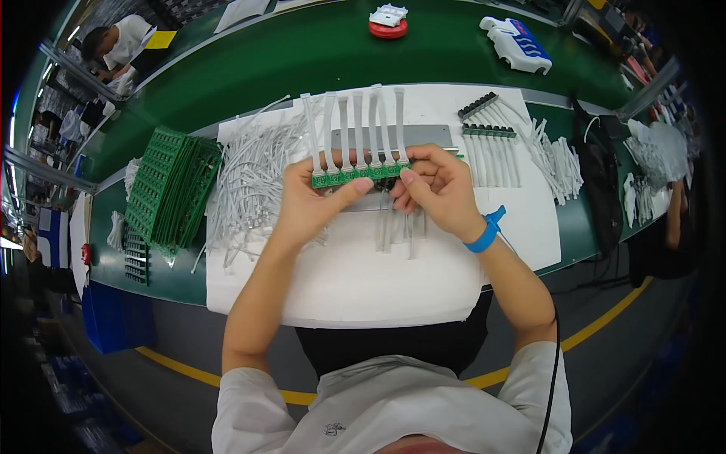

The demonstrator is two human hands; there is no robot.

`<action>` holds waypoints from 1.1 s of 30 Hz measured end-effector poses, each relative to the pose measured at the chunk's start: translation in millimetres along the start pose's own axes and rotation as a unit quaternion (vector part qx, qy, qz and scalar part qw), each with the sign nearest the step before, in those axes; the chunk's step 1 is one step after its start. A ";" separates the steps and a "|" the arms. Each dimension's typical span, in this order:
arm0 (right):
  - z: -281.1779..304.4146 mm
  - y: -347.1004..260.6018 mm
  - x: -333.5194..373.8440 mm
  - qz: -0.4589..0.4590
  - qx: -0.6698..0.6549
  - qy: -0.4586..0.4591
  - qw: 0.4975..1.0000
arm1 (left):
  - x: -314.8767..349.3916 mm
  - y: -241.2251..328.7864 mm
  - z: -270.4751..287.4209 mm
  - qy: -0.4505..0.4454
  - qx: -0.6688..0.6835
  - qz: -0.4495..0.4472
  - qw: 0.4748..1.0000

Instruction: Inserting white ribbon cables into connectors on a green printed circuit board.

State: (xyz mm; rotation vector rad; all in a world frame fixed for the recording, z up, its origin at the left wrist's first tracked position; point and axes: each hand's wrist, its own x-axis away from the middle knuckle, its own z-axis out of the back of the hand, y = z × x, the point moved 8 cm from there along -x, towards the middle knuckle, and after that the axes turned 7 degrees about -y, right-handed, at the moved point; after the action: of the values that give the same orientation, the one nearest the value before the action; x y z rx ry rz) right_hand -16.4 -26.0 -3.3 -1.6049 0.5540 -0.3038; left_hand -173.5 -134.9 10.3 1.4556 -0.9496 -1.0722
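Green circuit-board strip [352, 176], over the white sheet [363, 291]: your left hand [306, 195] pinches it, your right hand [448, 197] grips its right end, probably keeping it level, white flat cables [358, 125] clear.

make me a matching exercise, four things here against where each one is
Things
1. wristband
2. green board strip
3. stack of green boards
4. white-and-blue casing

Places
A. left of the loose white cables
B. around the right wrist
C. on the far green surface
D. in the left hand and right hand

Pairs: 1-B, 2-D, 3-A, 4-C
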 end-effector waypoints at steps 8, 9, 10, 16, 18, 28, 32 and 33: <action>-6.3 -3.8 1.9 0.018 0.021 -0.011 1.000 | 4.4 26.4 -10.0 -0.012 -0.232 -0.030 0.972; -7.0 -6.8 2.4 0.041 0.047 -0.005 0.998 | 4.5 24.9 -9.3 -0.006 -0.229 -0.022 0.973; -7.2 -9.1 2.6 0.064 0.073 0.003 0.995 | 3.5 22.1 -8.7 -0.002 -0.226 -0.013 0.974; -21.8 -22.2 3.5 0.178 0.274 -0.007 0.945 | 5.2 32.2 -13.5 -0.046 -0.356 -0.126 0.925; -23.8 -23.4 6.7 0.186 0.287 -0.004 0.940 | 3.1 24.3 -19.1 -0.070 -0.265 -0.058 0.960; -22.7 -29.0 9.0 0.167 0.307 -0.003 0.937 | 2.5 21.0 -24.2 -0.067 -0.238 -0.155 0.957; -24.0 -29.7 10.1 0.164 0.307 -0.030 0.937 | 3.9 19.4 -26.0 -0.065 -0.231 -0.161 0.957; -23.1 -31.4 10.1 0.164 0.306 -0.029 0.937 | 4.3 18.4 -26.1 -0.065 -0.232 -0.161 0.957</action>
State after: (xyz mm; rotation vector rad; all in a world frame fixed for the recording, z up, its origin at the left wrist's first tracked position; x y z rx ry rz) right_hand -14.2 -49.9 29.1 -0.8981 0.5985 -0.1524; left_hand -147.5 -134.2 29.3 1.1749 -0.5033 -1.5293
